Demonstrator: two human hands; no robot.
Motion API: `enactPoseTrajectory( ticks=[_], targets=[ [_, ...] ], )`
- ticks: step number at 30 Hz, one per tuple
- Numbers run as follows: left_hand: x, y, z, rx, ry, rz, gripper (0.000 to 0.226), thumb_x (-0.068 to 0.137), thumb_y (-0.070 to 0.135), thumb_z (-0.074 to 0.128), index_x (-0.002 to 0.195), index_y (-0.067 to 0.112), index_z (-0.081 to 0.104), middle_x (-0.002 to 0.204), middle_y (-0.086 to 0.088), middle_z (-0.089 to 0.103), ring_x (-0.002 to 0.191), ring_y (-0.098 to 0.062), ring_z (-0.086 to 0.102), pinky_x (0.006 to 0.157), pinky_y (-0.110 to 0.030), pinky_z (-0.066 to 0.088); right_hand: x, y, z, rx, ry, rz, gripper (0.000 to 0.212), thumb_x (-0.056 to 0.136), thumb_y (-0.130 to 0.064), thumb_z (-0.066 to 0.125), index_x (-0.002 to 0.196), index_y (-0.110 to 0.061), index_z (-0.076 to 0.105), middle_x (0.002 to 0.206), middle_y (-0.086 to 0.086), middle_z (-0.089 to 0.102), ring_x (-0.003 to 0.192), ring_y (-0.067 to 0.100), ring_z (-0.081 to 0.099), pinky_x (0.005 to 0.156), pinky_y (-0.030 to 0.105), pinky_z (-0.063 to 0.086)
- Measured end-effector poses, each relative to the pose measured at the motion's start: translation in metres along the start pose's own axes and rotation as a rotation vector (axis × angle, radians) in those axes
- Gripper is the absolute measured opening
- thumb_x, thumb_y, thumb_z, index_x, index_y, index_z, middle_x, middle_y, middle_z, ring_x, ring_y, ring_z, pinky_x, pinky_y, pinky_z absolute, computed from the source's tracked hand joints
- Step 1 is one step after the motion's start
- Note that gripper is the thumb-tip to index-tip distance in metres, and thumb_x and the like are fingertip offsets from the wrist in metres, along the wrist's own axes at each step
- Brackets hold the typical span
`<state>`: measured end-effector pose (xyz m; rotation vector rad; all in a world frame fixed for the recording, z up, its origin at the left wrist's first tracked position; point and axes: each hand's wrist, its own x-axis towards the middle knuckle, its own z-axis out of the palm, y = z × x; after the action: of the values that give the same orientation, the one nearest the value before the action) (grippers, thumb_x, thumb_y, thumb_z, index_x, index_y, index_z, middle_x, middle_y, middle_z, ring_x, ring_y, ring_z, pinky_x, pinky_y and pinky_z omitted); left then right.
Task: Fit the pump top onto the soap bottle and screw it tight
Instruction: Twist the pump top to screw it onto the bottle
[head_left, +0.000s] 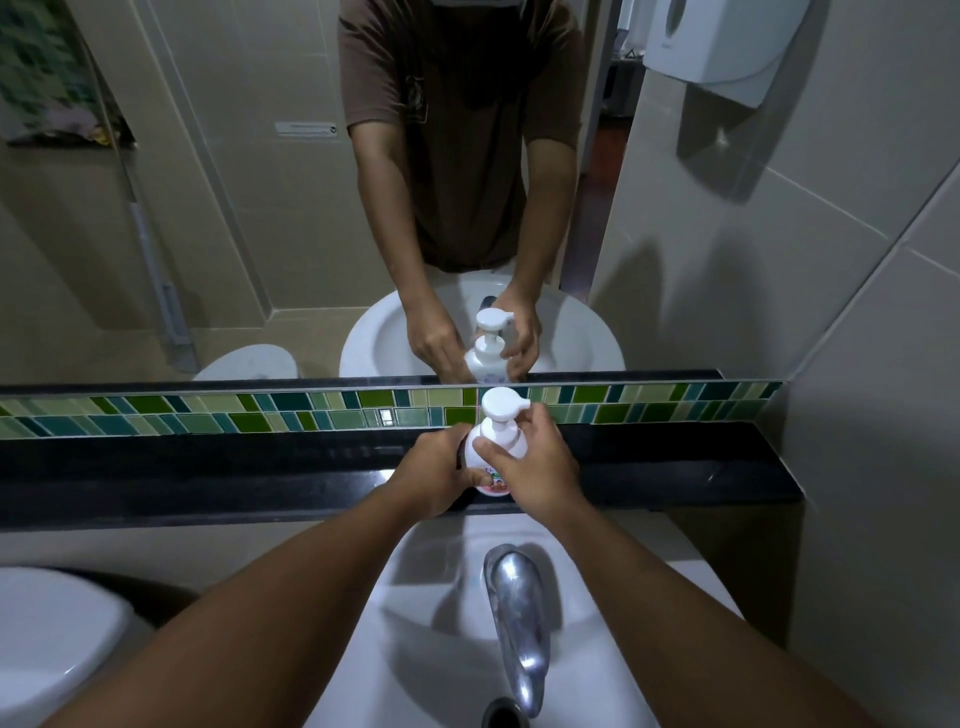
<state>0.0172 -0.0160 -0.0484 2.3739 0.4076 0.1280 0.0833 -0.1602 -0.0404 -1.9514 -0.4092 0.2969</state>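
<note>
still upright on the dark ledge (208, 467) behind the sink (426, 597), the soap bottle (480, 457) could be tipped toward the basin if the collar is twisted harder than the base is braced; a cross-threaded pump top (501, 408) is also judged possible, since whether the collar sits square cannot be told. the bottle's body is wrapped by the left hand (434, 475), curled closed around it. the pump's collar is pinched by the right hand (530, 462), fingers narrowed onto it.

I see white plastic pump top (500, 405) on white soap bottle (480, 452), colourful printed label; green-teal mosaic tile strip (260, 410) far; black stone ledge (208, 467); white ceramic basin (441, 582); chrome tap (517, 613) near.
</note>
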Motion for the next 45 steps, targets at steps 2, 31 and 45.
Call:
enactPoseTrajectory(
  ticks=[2,31,45],
  targets=[
    [-0.001,-0.002,0.001,-0.018,0.015,0.009,0.047,0.079,0.024,0.089,0.119,0.013,0.066,0.108,-0.004,0.074,0.097,-0.024,0.065,0.085,-0.034,0.052,-0.001,-0.005,0.006,-0.085,0.098,0.034,0.058,0.066,-0.052,0.087,0.101,-0.029,0.048,0.110,-0.008,0.066,0.102,0.021,0.066,0.085,0.038,0.055],
    [0.000,-0.030,0.016,-0.358,0.015,-0.002,0.059,0.073,0.017,0.093,0.128,0.017,0.070,0.101,0.014,0.078,0.088,0.019,0.068,0.078,-0.001,0.047,0.004,0.015,-0.017,-0.085,-0.210,-0.098,0.053,0.093,-0.044,0.065,0.143,-0.030,0.053,0.145,-0.007,0.045,0.128,0.017,0.056,0.111,0.047,0.045],
    [0.000,-0.033,0.022,-0.396,0.047,0.024,0.056,0.075,0.019,0.092,0.126,0.020,0.070,0.109,0.008,0.080,0.101,-0.002,0.074,0.086,-0.014,0.055,0.000,0.009,0.003,-0.322,-0.002,-0.161,0.046,0.092,-0.046,0.066,0.130,-0.024,0.053,0.130,-0.003,0.057,0.112,0.027,0.063,0.090,0.037,0.050]
  ],
)
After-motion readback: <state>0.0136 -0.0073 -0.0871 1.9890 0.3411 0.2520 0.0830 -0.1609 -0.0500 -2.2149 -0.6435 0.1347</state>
